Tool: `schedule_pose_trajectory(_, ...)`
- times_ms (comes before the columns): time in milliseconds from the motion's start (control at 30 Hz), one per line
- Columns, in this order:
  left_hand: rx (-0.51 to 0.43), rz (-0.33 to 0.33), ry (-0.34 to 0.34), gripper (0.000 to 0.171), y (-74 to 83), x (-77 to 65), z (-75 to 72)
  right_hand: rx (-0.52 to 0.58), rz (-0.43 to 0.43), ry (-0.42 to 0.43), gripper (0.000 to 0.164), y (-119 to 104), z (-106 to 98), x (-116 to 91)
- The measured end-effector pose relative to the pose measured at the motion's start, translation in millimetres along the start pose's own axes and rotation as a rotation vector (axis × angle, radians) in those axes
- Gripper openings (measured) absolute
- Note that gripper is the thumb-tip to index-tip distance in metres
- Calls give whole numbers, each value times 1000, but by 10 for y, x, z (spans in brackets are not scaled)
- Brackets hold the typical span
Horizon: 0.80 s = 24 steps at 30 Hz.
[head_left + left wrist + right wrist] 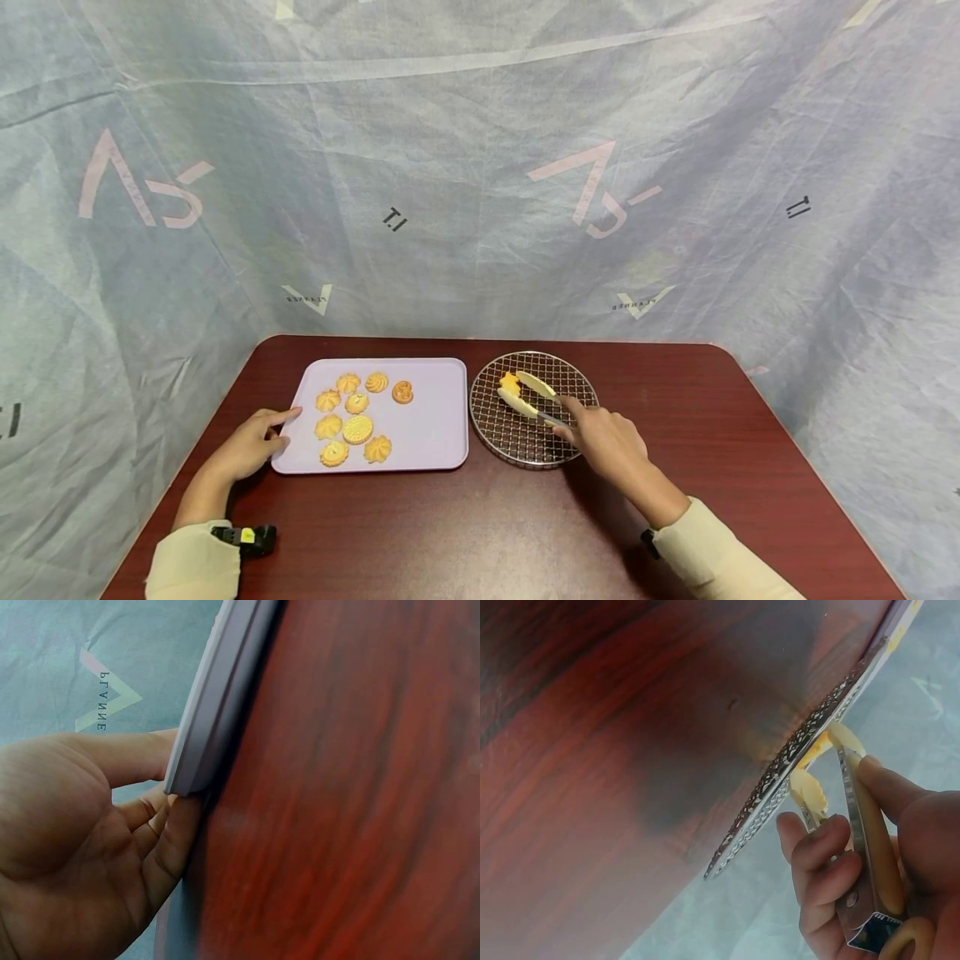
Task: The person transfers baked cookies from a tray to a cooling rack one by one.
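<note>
My left hand is at the left edge of a pale lilac tray. In the left wrist view its thumb lies over the tray's rim and the other fingers are beneath, pinching it. My right hand grips cream-tipped tongs with metal arms. Their spread tips stand on either side of a small yellow cookie on a round wire rack. The right wrist view shows the tips close over the mesh, with the cookie partly hidden between them.
Several cookies, such as a round textured one and a browner pretzel-like one, lie mostly on the tray's left half. Tray and rack stand side by side on a dark red wooden table. A grey printed cloth hangs behind and at both sides.
</note>
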State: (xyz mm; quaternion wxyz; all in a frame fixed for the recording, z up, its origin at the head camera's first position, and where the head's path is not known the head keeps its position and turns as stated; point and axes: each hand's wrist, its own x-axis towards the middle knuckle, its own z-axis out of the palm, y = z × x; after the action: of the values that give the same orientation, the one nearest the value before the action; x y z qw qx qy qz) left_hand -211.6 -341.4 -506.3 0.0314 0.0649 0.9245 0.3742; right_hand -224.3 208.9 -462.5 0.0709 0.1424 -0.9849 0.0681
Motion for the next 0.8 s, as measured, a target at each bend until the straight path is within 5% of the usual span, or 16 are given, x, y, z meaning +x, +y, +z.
schedule_pose_trajectory(800, -4, -2, 1, 51, -7, -3, 11, 47, -9, 27, 58, 12, 12, -22)
